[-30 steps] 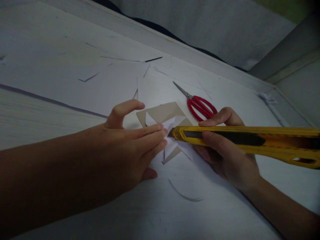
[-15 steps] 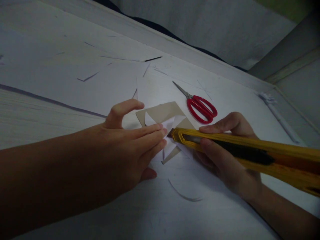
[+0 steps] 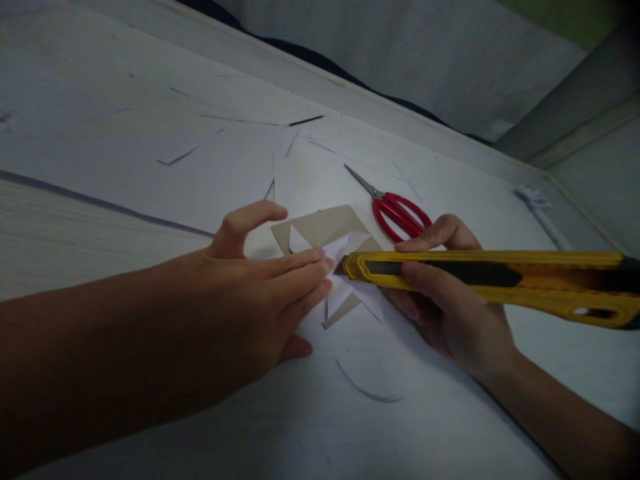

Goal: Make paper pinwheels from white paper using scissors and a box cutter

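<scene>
My left hand [image 3: 273, 287] lies with its fingers stretched out, pressing a white paper piece with pointed tips [image 3: 341, 291] onto a beige card [image 3: 325, 225]. The fingertips rest close to the middle of the paper, hiding part of it. In my right hand [image 3: 457, 313] is a yellow box cutter [image 3: 495, 267], gripped between thumb and fingers. Its blade tip meets the white paper just right of my left fingertips. Whether the blade has gone through the paper I cannot tell.
Red-handled scissors [image 3: 400, 213] lie just beyond my right hand. A large white sheet [image 3: 125, 180] spreads over the left of the white table, with thin paper offcuts and a short dark strip [image 3: 306, 121]. A curled paper sliver [image 3: 365, 390] lies in front. A raised ledge [image 3: 320, 73] borders the back.
The box cutter's rear end has swung upward and away, so its body is now nearly level in view. My right hand shifted slightly up and left; my left hand stays put.
</scene>
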A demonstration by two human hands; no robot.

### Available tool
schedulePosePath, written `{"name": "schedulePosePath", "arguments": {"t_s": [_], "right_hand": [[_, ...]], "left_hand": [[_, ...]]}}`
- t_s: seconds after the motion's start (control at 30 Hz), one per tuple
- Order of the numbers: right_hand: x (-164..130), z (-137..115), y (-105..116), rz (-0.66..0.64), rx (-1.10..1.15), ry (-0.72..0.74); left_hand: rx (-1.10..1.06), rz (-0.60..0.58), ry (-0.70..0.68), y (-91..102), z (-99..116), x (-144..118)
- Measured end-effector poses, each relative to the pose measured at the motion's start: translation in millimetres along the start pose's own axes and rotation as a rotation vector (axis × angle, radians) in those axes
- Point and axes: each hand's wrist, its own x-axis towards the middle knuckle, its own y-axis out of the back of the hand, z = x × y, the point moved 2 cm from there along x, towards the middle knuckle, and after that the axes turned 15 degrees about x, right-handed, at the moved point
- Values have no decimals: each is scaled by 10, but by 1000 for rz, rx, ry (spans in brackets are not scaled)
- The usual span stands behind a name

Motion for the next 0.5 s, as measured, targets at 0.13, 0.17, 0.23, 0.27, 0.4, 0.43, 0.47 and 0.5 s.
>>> {"name": "schedulePosePath", "arguments": {"t_s": [0.13, 0.17, 0.23, 0.27, 0.4, 0.43, 0.47, 0.5], "right_hand": [[-2, -2, -10, -17, -15, 10], [-3, -3, -11, -16, -22, 14], [-7, -5, -7, -2, -42, 18], [-10, -5, -4, 7, -56, 16], [-21, 1, 8, 37, -121, 5], [-23, 2, 8, 38, -126, 8], [-22, 2, 7, 36, -122, 12], [-20, 3, 5, 33, -111, 13]], "left_hand": [[-34, 16, -60, 18, -2, 32], [-40, 15, -66, 15, -2, 30], [-44, 18, -68, 6, -1, 23], [-43, 20, -63, 4, -1, 23], [-58, 24, -20, 18, -1, 47], [-67, 28, -16, 25, -1, 55], [-74, 25, -16, 31, -1, 60], [-77, 19, -20, 34, -2, 61]]}}
